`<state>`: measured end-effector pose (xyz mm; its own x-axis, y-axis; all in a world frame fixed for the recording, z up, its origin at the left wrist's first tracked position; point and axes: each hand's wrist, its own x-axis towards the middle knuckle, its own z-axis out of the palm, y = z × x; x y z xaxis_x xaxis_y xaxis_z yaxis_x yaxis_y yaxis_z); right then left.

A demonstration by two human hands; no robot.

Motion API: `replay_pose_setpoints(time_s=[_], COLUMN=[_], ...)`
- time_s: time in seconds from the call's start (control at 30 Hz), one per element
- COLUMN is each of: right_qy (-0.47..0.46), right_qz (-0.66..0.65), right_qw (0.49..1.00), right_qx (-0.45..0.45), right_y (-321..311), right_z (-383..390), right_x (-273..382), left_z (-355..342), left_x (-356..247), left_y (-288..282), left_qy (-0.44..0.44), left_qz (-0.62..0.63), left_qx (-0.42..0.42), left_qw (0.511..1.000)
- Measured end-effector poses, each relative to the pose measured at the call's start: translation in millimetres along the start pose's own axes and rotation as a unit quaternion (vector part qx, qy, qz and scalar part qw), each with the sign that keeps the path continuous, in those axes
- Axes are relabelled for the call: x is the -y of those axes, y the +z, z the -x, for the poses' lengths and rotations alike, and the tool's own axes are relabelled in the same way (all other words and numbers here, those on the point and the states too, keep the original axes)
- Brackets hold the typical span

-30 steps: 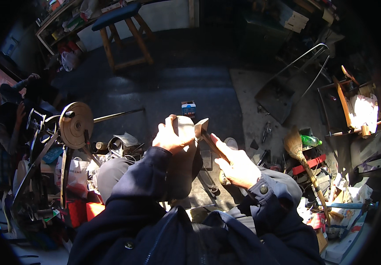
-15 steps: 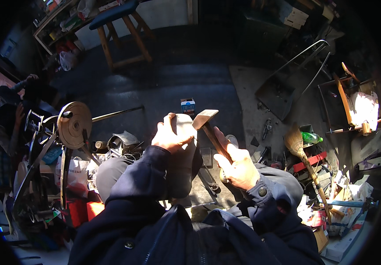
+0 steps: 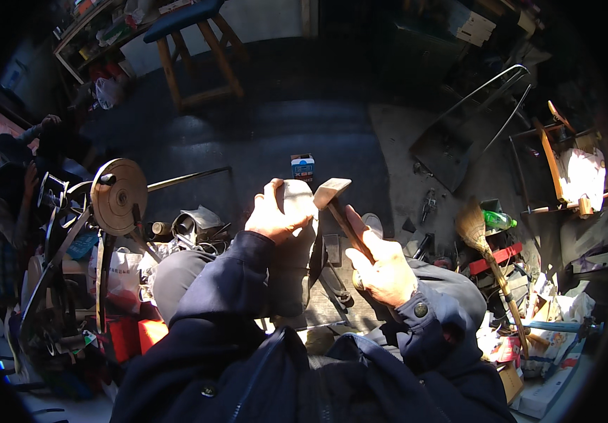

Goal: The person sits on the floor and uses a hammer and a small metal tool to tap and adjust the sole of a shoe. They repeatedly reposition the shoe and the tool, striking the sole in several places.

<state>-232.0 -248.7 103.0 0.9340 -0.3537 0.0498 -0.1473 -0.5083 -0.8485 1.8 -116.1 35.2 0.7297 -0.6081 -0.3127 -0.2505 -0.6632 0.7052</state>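
In my closed left hand (image 3: 270, 218) is what looks like an upturned shoe (image 3: 287, 271), its sole facing up and its far end bright in the sun. It lies lengthwise in front of my body, and my fingers wrap round that far end. My right hand (image 3: 385, 271) is closed round the wooden handle of a hammer (image 3: 349, 229). The hammer's broad head (image 3: 333, 190) is at the right edge of the shoe's far end, close beside my left fingers; whether it touches cannot be told. Beyond the shoe stands a small blue and white box (image 3: 302, 166).
On the left stands a metal machine with a round wooden wheel (image 3: 119, 197). A straw broom (image 3: 490, 261), a green bottle (image 3: 498, 220) and piled odds and ends lie on the right. A blue-topped stool (image 3: 184, 21) stands far off. Another person (image 3: 18, 166) is at far left.
The view has shifted slightly. Both hands keep their grips, and the hammer head stays beside the shoe's far end with hardly any movement.
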Motion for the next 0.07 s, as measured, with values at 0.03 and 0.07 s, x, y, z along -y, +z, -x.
replay_pose_setpoints(time_s=[0.03, 0.07], right_qy=[0.003, 0.009], right_qz=[-0.03, -0.003], right_qw=[1.0, 1.0], right_qx=[-0.007, -0.002], right_y=[1.2, 2.1], right_z=[1.5, 2.1], right_x=[0.2, 2.5], left_z=[1.1, 0.7], left_x=[-0.6, -3.8], left_y=[-0.2, -3.4], left_qy=[-0.005, -0.017], left_qz=[0.011, 0.012], left_qx=[0.001, 0.016], left_qw=[1.0, 1.0])
